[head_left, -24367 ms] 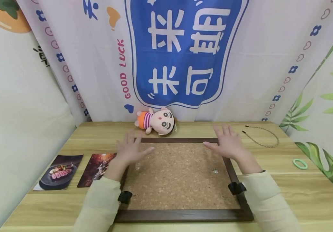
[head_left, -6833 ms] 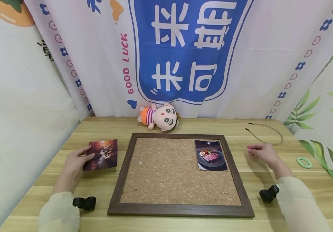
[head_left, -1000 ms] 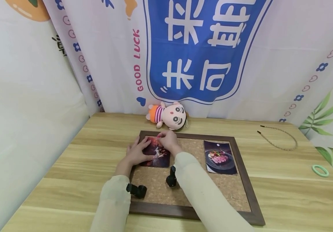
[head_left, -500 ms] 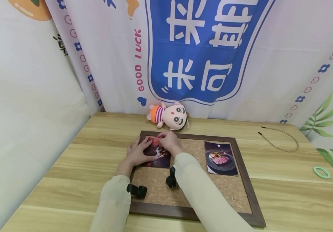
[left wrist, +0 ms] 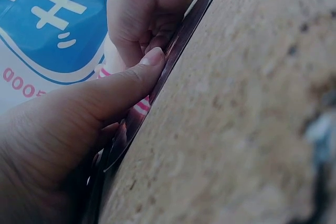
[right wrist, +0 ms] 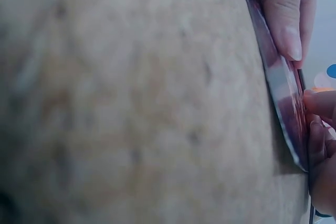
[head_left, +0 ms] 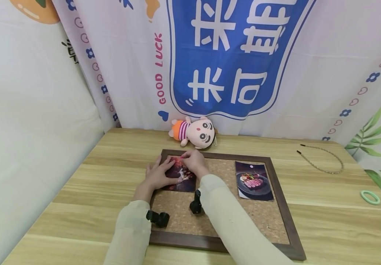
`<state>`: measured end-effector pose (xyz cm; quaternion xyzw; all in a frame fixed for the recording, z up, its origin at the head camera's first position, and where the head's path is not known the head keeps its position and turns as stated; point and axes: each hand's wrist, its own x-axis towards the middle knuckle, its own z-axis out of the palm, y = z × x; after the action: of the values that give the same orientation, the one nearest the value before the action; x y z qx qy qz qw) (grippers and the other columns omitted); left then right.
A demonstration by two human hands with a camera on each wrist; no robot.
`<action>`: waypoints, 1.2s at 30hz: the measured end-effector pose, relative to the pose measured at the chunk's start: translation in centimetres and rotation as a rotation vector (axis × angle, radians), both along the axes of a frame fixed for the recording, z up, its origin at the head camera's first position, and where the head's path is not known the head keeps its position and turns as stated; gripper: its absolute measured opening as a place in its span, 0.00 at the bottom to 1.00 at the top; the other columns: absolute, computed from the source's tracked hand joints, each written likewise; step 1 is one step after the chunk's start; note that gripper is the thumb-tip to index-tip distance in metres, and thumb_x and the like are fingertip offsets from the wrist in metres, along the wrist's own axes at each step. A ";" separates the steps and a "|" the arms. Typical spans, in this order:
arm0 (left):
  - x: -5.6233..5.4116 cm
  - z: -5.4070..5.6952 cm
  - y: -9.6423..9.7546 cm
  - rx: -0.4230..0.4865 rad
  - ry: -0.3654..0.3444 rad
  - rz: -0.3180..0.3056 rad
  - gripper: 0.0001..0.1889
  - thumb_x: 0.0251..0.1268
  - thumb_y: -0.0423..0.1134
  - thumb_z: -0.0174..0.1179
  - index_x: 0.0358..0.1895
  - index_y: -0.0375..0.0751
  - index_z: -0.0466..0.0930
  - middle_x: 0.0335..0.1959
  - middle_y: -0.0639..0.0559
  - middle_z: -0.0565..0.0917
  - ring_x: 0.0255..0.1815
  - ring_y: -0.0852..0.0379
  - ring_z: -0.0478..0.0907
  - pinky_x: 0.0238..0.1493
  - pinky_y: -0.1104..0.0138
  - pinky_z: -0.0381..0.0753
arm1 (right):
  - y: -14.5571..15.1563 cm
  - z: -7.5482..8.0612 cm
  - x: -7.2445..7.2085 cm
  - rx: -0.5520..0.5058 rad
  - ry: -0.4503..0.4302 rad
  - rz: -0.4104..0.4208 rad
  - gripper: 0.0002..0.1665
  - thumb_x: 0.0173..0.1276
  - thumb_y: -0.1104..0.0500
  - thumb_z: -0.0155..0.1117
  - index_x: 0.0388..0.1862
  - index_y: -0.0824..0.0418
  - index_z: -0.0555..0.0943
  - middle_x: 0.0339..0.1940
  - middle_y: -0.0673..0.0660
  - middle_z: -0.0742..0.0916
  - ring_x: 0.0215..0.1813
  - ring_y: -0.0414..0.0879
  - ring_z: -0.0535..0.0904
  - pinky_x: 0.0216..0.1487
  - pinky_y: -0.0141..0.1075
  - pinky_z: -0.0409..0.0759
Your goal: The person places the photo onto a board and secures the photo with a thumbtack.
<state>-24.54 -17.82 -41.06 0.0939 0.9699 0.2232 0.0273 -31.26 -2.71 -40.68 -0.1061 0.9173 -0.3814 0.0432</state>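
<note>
A dark reddish photo point(head_left: 187, 186) lies at the upper left of the framed corkboard point(head_left: 263, 217). My left hand point(head_left: 157, 176) rests on it with spread fingers, the thumb across its lower middle. At the photo's top edge, my right hand point(head_left: 195, 162) pinches a small pink push pin point(head_left: 181, 157), mostly hidden by the fingers. A steak photo point(head_left: 254, 186) sits at the board's upper right, with a round white pin head point(head_left: 251, 166) near its top. The left wrist view shows the reddish photo point(left wrist: 176, 59) edge-on under the left thumb; the right wrist view shows its lifted edge point(right wrist: 286, 93).
Behind the board, against the printed curtain, lies a plush doll point(head_left: 194, 133). A braided hairband point(head_left: 329, 156) and a green ring point(head_left: 370, 197) lie on the wooden table point(head_left: 87, 191) to the right. Black wrist cameras hang over the cork.
Earlier both photos lay left of the board; the steak photo went onto it first. Since then my left hand brought the reddish photo over. Over the last second both hands stay nearly still.
</note>
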 end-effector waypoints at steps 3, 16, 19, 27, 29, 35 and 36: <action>0.0 0.0 0.0 -0.002 0.000 -0.001 0.44 0.41 0.64 0.57 0.63 0.44 0.59 0.65 0.46 0.53 0.65 0.43 0.36 0.54 0.41 0.32 | 0.0 -0.1 0.0 -0.007 0.004 -0.007 0.07 0.55 0.55 0.61 0.32 0.51 0.83 0.32 0.46 0.82 0.36 0.42 0.75 0.38 0.34 0.70; -0.1 -0.2 -0.1 -0.001 0.001 0.003 0.44 0.42 0.65 0.57 0.63 0.45 0.59 0.65 0.46 0.53 0.65 0.43 0.35 0.54 0.40 0.31 | -0.2 0.0 0.0 0.032 -0.022 -0.036 0.05 0.54 0.53 0.62 0.30 0.48 0.83 0.33 0.45 0.82 0.35 0.43 0.74 0.35 0.35 0.70; -0.2 -0.2 -0.1 0.003 0.002 0.003 0.44 0.42 0.64 0.57 0.63 0.44 0.59 0.65 0.46 0.53 0.65 0.43 0.35 0.53 0.40 0.32 | -0.1 0.1 -0.1 0.053 -0.025 -0.031 0.05 0.53 0.53 0.62 0.29 0.48 0.83 0.33 0.45 0.82 0.34 0.43 0.74 0.35 0.35 0.70; 0.1 -0.1 0.1 -0.006 0.005 0.007 0.43 0.42 0.64 0.58 0.63 0.45 0.59 0.65 0.48 0.53 0.66 0.44 0.35 0.54 0.40 0.33 | -0.3 0.3 -0.1 0.085 0.000 -0.002 0.05 0.54 0.53 0.62 0.28 0.50 0.83 0.31 0.45 0.82 0.33 0.42 0.74 0.36 0.35 0.70; 0.0 -0.2 0.0 -0.007 0.005 0.008 0.43 0.42 0.64 0.57 0.63 0.45 0.59 0.65 0.47 0.53 0.65 0.44 0.35 0.54 0.40 0.33 | -0.3 0.4 -0.1 0.087 -0.002 0.012 0.05 0.54 0.54 0.61 0.27 0.51 0.83 0.31 0.45 0.82 0.34 0.42 0.74 0.37 0.34 0.70; 0.0 -0.2 0.0 0.002 0.006 0.010 0.42 0.43 0.62 0.58 0.63 0.46 0.59 0.66 0.48 0.53 0.66 0.45 0.35 0.54 0.40 0.33 | -0.4 0.8 -0.1 0.091 -0.016 0.036 0.05 0.54 0.58 0.59 0.24 0.53 0.82 0.31 0.46 0.81 0.33 0.42 0.74 0.36 0.34 0.70; 0.0 -0.2 0.0 0.001 0.006 0.009 0.42 0.43 0.62 0.58 0.63 0.46 0.59 0.66 0.48 0.53 0.66 0.45 0.35 0.54 0.40 0.33 | -0.4 0.8 -0.1 0.092 -0.022 0.039 0.05 0.53 0.59 0.59 0.24 0.53 0.82 0.30 0.46 0.81 0.32 0.43 0.73 0.36 0.34 0.70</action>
<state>-24.54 -17.80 -41.30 0.0904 0.9702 0.2236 0.0232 -31.39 -3.06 -39.85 -0.1176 0.9311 -0.3391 0.0653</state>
